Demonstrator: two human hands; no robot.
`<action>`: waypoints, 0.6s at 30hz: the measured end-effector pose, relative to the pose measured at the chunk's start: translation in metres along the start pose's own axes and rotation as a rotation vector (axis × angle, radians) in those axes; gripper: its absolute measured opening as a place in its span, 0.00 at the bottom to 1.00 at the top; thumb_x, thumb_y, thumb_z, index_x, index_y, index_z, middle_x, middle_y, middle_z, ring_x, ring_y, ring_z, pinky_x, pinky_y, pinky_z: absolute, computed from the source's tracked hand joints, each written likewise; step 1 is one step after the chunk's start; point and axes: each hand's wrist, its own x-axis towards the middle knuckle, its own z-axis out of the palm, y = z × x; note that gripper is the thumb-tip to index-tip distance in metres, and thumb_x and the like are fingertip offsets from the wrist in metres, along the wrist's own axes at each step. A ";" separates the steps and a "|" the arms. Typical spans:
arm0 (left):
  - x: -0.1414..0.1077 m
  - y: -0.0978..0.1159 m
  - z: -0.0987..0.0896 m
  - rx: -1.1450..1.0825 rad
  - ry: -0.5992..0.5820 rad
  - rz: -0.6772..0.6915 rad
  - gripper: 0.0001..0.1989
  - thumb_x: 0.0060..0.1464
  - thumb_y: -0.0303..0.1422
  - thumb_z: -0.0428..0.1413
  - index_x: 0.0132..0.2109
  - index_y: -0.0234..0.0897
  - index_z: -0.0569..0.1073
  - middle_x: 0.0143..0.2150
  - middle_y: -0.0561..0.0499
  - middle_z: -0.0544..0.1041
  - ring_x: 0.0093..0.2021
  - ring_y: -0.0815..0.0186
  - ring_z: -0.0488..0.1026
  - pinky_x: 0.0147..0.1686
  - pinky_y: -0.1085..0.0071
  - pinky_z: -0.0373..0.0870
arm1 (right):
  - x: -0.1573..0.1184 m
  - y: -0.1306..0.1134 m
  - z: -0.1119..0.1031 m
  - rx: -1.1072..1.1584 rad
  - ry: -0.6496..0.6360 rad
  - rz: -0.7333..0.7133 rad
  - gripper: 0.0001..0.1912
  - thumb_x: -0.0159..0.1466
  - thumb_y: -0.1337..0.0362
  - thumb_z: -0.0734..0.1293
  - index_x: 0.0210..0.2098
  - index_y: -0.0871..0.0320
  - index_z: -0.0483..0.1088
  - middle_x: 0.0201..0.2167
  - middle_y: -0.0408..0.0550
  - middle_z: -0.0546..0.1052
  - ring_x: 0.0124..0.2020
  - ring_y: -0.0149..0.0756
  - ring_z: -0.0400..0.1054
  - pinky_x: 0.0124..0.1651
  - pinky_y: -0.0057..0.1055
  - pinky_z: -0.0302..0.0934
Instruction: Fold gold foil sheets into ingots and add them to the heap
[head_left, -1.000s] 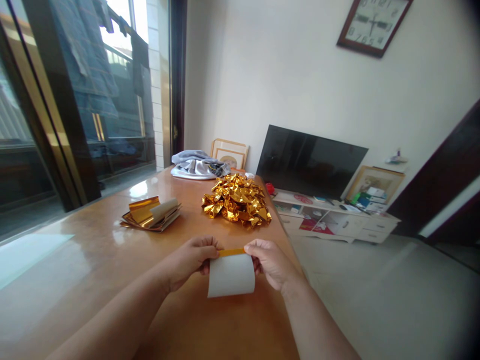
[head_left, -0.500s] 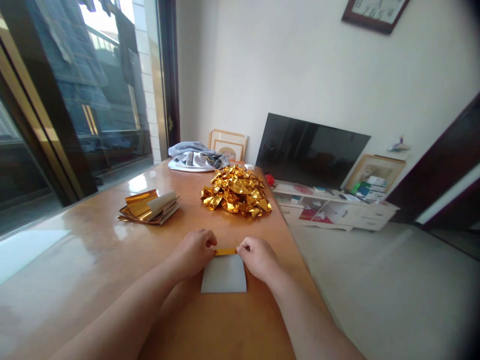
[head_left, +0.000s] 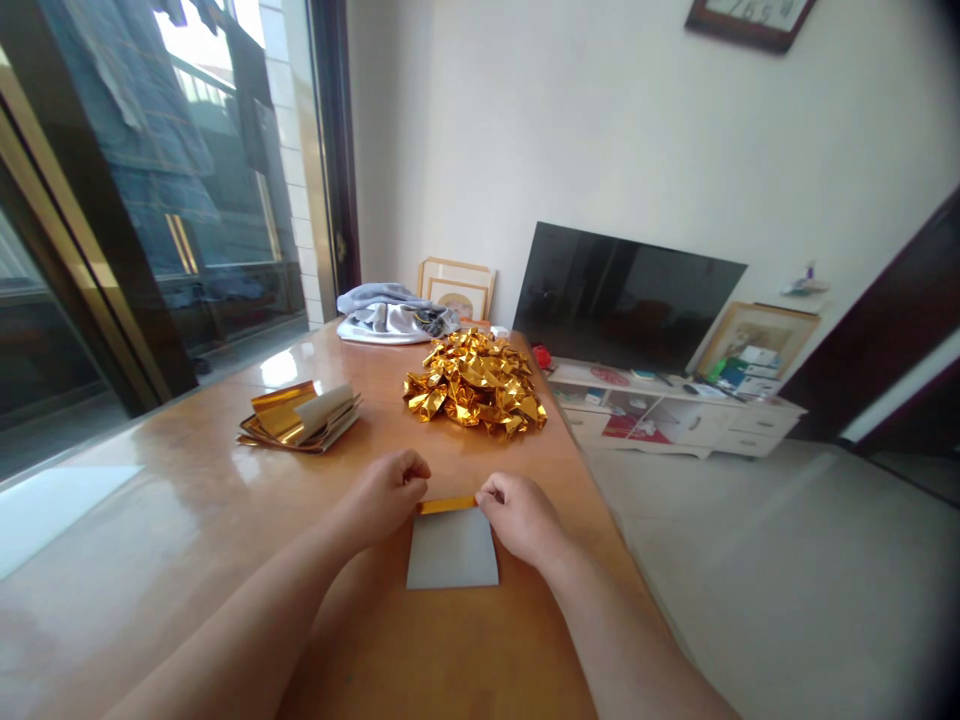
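Observation:
A small sheet of gold foil paper (head_left: 453, 550) lies on the table in front of me, pale side up, its far edge folded over into a narrow gold strip. My left hand (head_left: 390, 497) is closed, fingers curled, at the left end of that strip; its contact with the paper is partly hidden. At the opposite end, my right hand (head_left: 521, 515) pinches the strip's corner between thumb and fingers. Beyond my hands sits a heap of folded gold foil pieces (head_left: 476, 385). A stack of loose foil sheets (head_left: 300, 415), some curling up, lies farther left.
The glossy wooden table (head_left: 225, 550) has its right edge just past my right arm. Folded cloth (head_left: 394, 313) lies at its far end. A television (head_left: 630, 300) stands on a white cabinet (head_left: 690, 420) to the right. Glass doors (head_left: 165, 200) are on the left.
My left hand has shifted slightly left and up along the fold, so more of the gold strip shows. My right hand stays at its end. The view has tilted slightly.

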 end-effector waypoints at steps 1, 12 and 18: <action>-0.001 0.002 -0.001 -0.017 -0.067 -0.022 0.05 0.52 0.34 0.55 0.35 0.37 0.73 0.29 0.52 0.76 0.31 0.63 0.71 0.31 0.70 0.59 | 0.000 0.000 -0.001 0.035 -0.009 -0.008 0.09 0.63 0.60 0.67 0.26 0.54 0.72 0.25 0.43 0.76 0.26 0.33 0.64 0.31 0.28 0.49; -0.009 0.019 -0.006 -0.395 -0.187 -0.046 0.11 0.50 0.38 0.60 0.37 0.34 0.72 0.31 0.54 0.71 0.31 0.68 0.66 0.31 0.72 0.60 | 0.004 -0.005 -0.018 0.258 0.082 -0.086 0.10 0.65 0.57 0.66 0.32 0.55 0.73 0.28 0.42 0.75 0.31 0.35 0.67 0.35 0.29 0.57; -0.013 0.028 -0.004 -0.428 -0.186 0.028 0.09 0.51 0.37 0.60 0.36 0.35 0.73 0.31 0.53 0.72 0.31 0.68 0.66 0.31 0.73 0.61 | -0.004 -0.021 -0.021 0.174 0.153 -0.217 0.17 0.61 0.58 0.72 0.49 0.51 0.75 0.47 0.49 0.77 0.51 0.43 0.68 0.54 0.37 0.59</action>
